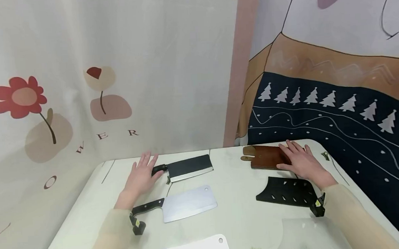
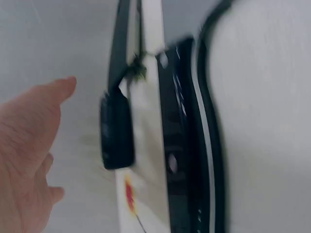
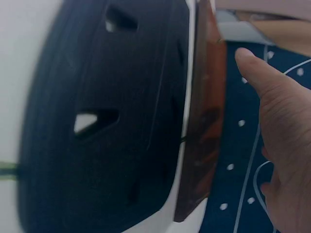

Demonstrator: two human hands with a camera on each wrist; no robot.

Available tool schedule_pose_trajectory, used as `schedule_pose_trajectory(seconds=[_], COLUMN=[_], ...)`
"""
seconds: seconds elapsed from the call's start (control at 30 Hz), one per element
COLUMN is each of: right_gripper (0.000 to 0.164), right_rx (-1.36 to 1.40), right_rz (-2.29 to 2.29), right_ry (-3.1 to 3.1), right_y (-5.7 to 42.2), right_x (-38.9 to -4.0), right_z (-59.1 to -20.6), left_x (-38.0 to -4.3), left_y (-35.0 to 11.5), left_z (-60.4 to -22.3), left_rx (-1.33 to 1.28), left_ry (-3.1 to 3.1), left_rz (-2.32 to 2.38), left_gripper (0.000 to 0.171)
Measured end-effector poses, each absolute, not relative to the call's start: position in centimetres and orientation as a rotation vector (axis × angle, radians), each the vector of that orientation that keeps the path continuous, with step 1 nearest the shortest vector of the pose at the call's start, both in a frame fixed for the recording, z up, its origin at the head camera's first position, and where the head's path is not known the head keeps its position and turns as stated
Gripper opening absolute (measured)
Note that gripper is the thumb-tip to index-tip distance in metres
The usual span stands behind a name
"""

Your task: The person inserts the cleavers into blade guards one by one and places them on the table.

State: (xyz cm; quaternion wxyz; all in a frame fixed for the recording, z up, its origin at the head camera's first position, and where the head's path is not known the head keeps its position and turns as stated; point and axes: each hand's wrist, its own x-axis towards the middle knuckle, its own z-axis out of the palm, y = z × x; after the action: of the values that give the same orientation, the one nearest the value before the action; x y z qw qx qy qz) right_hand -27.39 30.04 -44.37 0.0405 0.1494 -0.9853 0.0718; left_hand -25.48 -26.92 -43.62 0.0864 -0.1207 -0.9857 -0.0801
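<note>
In the head view, a person's left hand (image 1: 141,178) reaches toward the far left of a white table (image 1: 237,197), fingers extended and curled round nothing, beside the black handle (image 1: 159,169) of a dark-bladed cleaver (image 1: 189,167); nearer the person lie a silver cleaver (image 1: 189,203) with a riveted black grip (image 1: 149,206) and, cut off by the lower edge, a white-bladed cleaver (image 1: 199,247). The right hand (image 1: 303,161), fingers spread and gripping nothing, is over the right end of a brown leather sheath (image 1: 266,157) at the table's far side, though contact cannot be told from here; a slotted black blade guard (image 1: 287,191) lies nearer, with a translucent guard (image 1: 311,234) below it. In the left wrist view, blurred, the thumb is apart from the dark-bladed cleaver's handle, and the riveted grip runs alongside. In the right wrist view, the black guard fills the left half, the sheath's edge shows just beyond it, and the thumb appears apart from the leather, against tree-patterned dark blue cloth (image 1: 302,116)
</note>
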Motion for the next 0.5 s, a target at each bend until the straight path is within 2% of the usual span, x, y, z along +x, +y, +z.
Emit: schedule_pose_trajectory(seconds=[0.27, 0.5], right_gripper=[0.105, 0.123], right_rx=[0.505, 0.475], right_rz=[0.314, 0.527], right_ry=[-3.105, -3.113], right_y=[31.1, 31.4], right_x=[-30.1, -31.0], right_z=[-45.9, -45.9], left_x=[-27.5, -28.4], left_y=[-28.7, -29.6], left_z=[-45.4, -47.0], left_rx=[-0.319, -0.222], left_ry=[-2.983, -2.975], left_rz=[-0.551, -0.854], left_gripper=[0.075, 0.073])
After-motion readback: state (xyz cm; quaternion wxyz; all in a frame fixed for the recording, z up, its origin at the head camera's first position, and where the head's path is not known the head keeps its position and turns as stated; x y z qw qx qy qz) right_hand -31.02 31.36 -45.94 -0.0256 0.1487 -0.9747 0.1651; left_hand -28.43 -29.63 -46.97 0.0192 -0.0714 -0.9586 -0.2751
